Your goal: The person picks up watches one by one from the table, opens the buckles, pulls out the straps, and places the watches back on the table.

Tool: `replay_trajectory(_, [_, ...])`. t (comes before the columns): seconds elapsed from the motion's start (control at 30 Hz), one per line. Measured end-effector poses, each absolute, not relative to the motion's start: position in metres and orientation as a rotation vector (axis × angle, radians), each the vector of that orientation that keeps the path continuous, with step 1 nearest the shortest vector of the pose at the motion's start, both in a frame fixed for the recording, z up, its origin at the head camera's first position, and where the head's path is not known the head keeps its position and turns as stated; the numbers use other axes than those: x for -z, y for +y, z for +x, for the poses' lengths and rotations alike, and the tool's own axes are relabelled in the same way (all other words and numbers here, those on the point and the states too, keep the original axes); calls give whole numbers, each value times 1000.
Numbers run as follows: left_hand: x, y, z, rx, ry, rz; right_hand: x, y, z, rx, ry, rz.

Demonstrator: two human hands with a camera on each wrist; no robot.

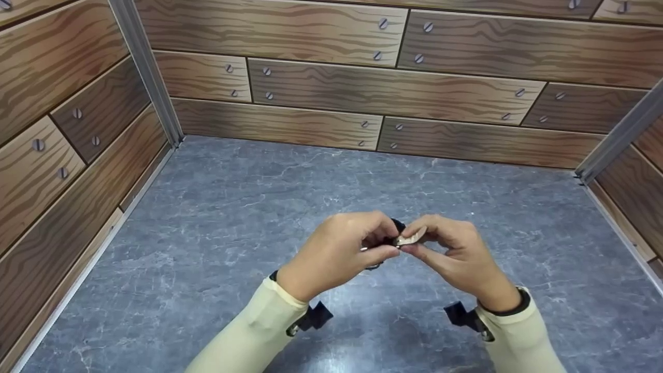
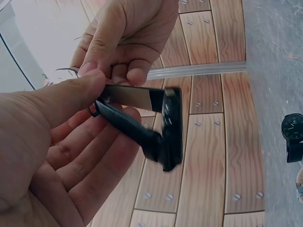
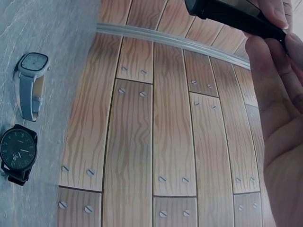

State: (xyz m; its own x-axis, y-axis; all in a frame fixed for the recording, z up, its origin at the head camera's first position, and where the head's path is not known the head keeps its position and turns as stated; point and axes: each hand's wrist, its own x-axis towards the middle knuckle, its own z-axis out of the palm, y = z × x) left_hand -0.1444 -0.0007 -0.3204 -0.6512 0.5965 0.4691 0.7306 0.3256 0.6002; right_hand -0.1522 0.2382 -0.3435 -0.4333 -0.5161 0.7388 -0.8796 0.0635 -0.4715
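Observation:
Both hands meet over the grey table, holding a black wristwatch [image 2: 173,132] between them. In the left wrist view its strap bends into a loop, with a pale brown lining on the inner face. My left hand [image 1: 336,248] pinches the strap between thumb and fingers. Opposite it, my right hand [image 1: 458,254] pinches a pale, curved strap end [image 1: 413,238] between thumb and index finger. The right wrist view catches a black part of the watch [image 3: 229,15] at its top edge. Fingers cover the place where the strap parts meet, and the dial's face cannot be seen.
On the table [image 3: 57,142] in the right wrist view lie a square-faced watch [image 3: 34,62] with a grey-blue strap and a round black watch [image 3: 19,149]. Wood-patterned walls [image 1: 321,83] with metal corner strips enclose the table at the back and sides.

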Motion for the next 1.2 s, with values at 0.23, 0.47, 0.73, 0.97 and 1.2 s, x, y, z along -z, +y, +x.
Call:
replay_trajectory(0.23, [322,0,-145,1264,-2368,-1271,341,236,-152,-1223,-1968,1392])
replay_trajectory(0.47, [322,1,-144,1337,-2371,-1277,342,236,-154,-1277,-1859,1431])
replay_trajectory(0.73, [320,2,-143,1350,-2357,-1310,342,243,-154,-1310,-1935,1475])
replay_trajectory(0.97, [319,1,-142,1413,-2379,-1284,343,239,-153,-1420,-1885,1489])
replay_trajectory(1.2, [319,2,-141,1393,-2327,-1230,345,234,-151,-1468,-1913,1435])
